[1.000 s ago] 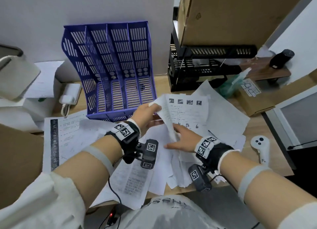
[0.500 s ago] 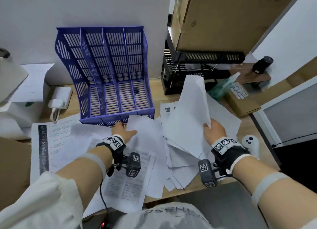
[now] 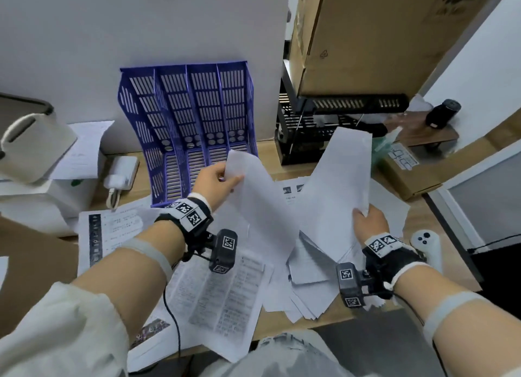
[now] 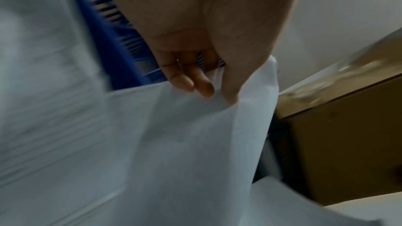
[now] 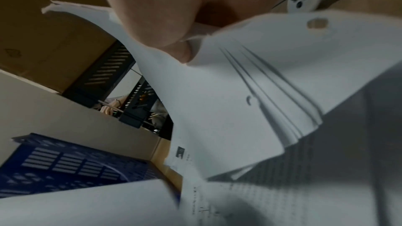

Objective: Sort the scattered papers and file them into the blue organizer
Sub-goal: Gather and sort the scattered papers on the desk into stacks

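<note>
The left hand (image 3: 215, 180) pinches one blank sheet (image 3: 262, 207) just before the blue organizer (image 3: 191, 122), whose four slots hold no paper; the right hand (image 3: 369, 221) grips a sheaf (image 3: 341, 184) of several sheets above the scattered papers (image 3: 220, 289).

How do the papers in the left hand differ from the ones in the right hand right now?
The left hand pinches its sheet at the top corner, right in front of the blue organizer; the right hand grips its sheets by the bottom edge, standing up over the pile, farther from the organizer. The right wrist view shows several layered sheets there; the left's count is unclear. Both show blank white backs.
</note>
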The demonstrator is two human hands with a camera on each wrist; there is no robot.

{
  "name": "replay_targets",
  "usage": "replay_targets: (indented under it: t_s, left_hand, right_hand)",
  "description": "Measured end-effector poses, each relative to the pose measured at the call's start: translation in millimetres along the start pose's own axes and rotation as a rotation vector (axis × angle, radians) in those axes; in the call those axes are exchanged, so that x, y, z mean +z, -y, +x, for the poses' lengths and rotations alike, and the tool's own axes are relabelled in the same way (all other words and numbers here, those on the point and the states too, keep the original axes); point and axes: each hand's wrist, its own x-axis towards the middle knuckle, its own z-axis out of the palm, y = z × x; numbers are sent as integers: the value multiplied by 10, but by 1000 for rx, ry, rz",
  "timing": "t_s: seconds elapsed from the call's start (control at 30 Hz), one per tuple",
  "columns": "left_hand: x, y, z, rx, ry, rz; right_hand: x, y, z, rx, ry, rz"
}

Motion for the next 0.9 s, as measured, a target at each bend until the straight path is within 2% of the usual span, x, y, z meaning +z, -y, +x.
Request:
replay_targets:
  t_s: [0.1,0.2,0.3,0.4,0.5,0.6,0.63,0.8,0.9]
  left_hand:
    - [-236,-323,-9,111,-37,-176]
    - [-424,-491,-55,109,-71,-468]
    - [-622,-510,-80,15,-66,-862]
    - [-740,-364,-164,-181,-147,-1082]
    - [-706,-57,-359,-438,-213,-1082]
    - [-600,367,-617,-716,-183,-923]
    - [-575,478,-714,-770,-169,-888]
    - [-532,812,-1102,-769,-128,-973]
    - [-583,842,-1219,-734,-22,-925]
  right_hand:
    - [50,160,9,-47,-3,49]
    - [83,290,-1,-85,54,56]
    - [130,377,-20,-136,164,41]
    - [188,434,-56,-189,297,30]
    - [259,520,-209,-265,445,-14]
    - [445,483,-328,-381,598,-59]
    - [510,470,-387,-420,658,-101]
    - [908,432,-666,-533,877,-391]
    - [1097,454,-765,-574,949,-525]
